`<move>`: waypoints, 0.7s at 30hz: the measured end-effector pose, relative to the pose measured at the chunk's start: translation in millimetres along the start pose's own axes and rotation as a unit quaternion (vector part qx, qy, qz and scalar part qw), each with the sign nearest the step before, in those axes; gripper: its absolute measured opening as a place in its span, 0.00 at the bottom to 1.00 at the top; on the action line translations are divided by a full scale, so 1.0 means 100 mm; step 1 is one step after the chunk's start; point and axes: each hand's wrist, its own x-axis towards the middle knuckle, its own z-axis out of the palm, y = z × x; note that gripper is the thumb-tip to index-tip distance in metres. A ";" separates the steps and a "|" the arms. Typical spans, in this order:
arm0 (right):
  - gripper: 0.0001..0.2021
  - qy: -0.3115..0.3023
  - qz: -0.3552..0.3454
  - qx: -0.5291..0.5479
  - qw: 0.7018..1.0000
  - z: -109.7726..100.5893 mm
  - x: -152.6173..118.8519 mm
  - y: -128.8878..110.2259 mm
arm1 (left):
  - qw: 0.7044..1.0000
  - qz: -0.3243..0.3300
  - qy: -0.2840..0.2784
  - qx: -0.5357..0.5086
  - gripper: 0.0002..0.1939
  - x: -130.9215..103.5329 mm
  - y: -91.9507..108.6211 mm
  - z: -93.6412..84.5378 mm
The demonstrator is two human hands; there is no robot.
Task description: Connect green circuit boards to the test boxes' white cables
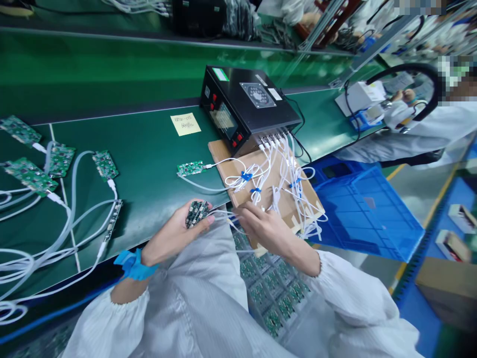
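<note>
Several small circuit boards (197,214) lie bunched in my left hand (179,231), its thumb over their cable end. White cables (222,214) run from them toward my right hand (263,226), whose fingers are bent together around the cables; the exact grip is partly hidden. A blue band (134,264) circles my left wrist. Just beyond my hands, a single green circuit board (191,168) rests on the green bench with white cables attached. Tied white cable bundles (246,176) lie on a cardboard sheet (223,154) and lead to a black test box (249,99).
More wired circuit boards (32,175) and looped cables sit on the bench (149,189) at left. A yellow note (185,124) lies near the box. Below right are trays of boards (274,293) and a blue crate (367,214). Another person's sleeve (428,119) shows at far right.
</note>
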 end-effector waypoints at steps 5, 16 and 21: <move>0.13 0.106 0.038 0.135 0.984 -0.01 -0.05 0.07 | 0.994 0.066 -0.074 0.055 0.19 0.17 0.03 0.08; 0.03 0.166 0.074 0.232 0.956 -0.06 -0.15 0.11 | 0.992 -0.003 -0.127 0.000 0.20 0.20 0.01 0.09; 0.04 0.188 0.107 0.242 0.946 -0.07 -0.14 0.09 | 0.990 0.017 -0.138 0.012 0.19 0.21 0.09 0.09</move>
